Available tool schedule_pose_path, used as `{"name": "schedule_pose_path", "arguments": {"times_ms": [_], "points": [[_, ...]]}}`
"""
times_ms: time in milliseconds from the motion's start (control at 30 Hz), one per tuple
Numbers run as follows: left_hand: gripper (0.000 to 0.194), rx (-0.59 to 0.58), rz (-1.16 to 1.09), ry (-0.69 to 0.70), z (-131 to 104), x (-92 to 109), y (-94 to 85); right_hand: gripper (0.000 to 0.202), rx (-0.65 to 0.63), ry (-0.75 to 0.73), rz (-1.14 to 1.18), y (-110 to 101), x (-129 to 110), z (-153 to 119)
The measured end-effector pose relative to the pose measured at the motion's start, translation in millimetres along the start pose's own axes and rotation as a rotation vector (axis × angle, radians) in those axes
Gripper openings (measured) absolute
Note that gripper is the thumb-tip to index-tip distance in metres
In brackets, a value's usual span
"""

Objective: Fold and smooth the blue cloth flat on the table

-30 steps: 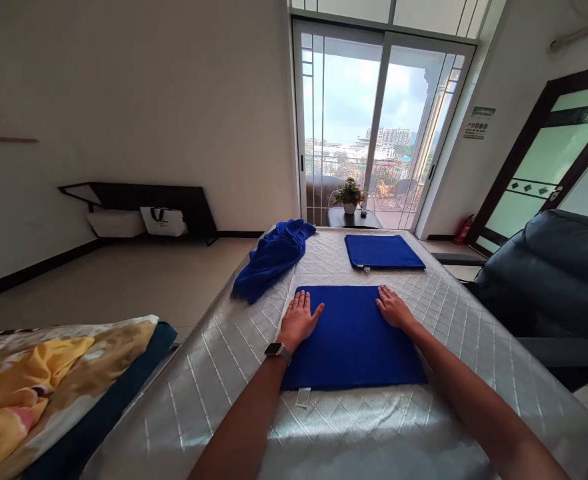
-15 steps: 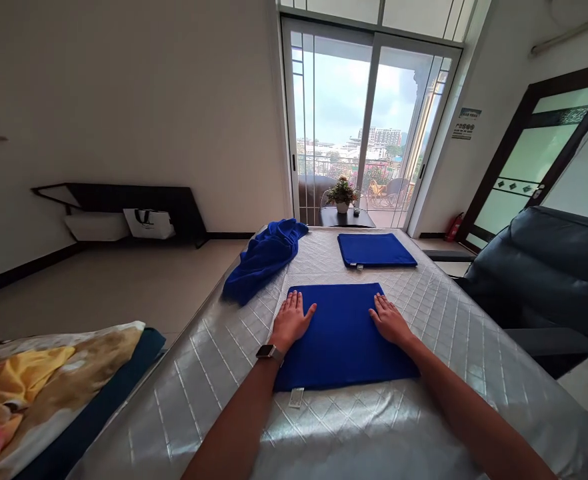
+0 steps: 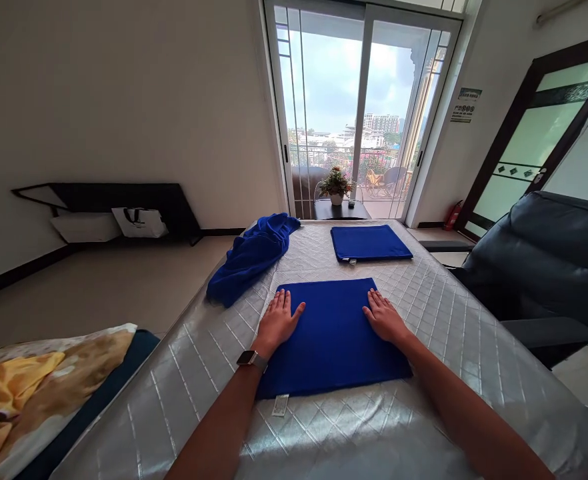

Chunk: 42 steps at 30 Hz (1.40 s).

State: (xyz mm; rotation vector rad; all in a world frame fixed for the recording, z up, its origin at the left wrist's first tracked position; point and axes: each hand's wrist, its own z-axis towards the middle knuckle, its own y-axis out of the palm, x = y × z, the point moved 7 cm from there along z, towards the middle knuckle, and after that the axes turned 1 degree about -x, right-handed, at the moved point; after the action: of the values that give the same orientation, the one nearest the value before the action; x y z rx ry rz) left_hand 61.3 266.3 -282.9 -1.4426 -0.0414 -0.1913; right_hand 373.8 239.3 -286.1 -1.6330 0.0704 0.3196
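A folded blue cloth [image 3: 331, 340] lies flat in front of me on the silver quilted mattress [image 3: 209, 373], with a white label [image 3: 280, 405] sticking out at its near left corner. Flat on the cloth's left edge rests my left hand [image 3: 278, 321], fingers stretched out and a watch on the wrist. My right hand [image 3: 385, 316] lies open on the right edge, its fingers extended too. Beyond them sits a second folded blue cloth [image 3: 371, 243], its label towards me. To its left is a crumpled blue cloth [image 3: 254, 259] in a loose heap.
A black armchair [image 3: 559, 260] stands along the right side. At lower left is a patterned blanket [image 3: 69, 393]. A small table with a potted plant [image 3: 337, 187] stands past the mattress's far edge, before the sliding glass door [image 3: 319, 87]. A white bag [image 3: 140, 223] is by the left wall.
The view has shifted slightly, so everything sits a little further left. Both hands stay flat on the near folded cloth, and the cloths keep their arrangement.
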Motion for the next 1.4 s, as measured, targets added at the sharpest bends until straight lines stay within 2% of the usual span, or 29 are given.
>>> {"name": "schedule_pose_path", "arguments": {"times_ms": [200, 467, 700, 1400], "points": [[0.093, 0.029, 0.031, -0.034, -1.4, -1.1, -2.2, 0.072, 0.0, -0.006, 0.008, -1.8, -1.4, -1.6], [0.094, -0.006, 0.058, -0.059, -3.7, 0.4, -8.1, 0.072, -0.011, 0.003, 0.043, -3.2, -2.4, -2.6], [0.093, 0.021, 0.064, -0.054, -1.4, -2.8, -4.2, 0.072, -0.004, -0.001, 0.057, -5.0, -2.9, -3.8], [0.092, 0.003, 0.016, -0.057, -2.3, -4.8, -4.6, 0.073, 0.003, 0.011, 0.054, -2.5, -1.7, -2.9]]}}
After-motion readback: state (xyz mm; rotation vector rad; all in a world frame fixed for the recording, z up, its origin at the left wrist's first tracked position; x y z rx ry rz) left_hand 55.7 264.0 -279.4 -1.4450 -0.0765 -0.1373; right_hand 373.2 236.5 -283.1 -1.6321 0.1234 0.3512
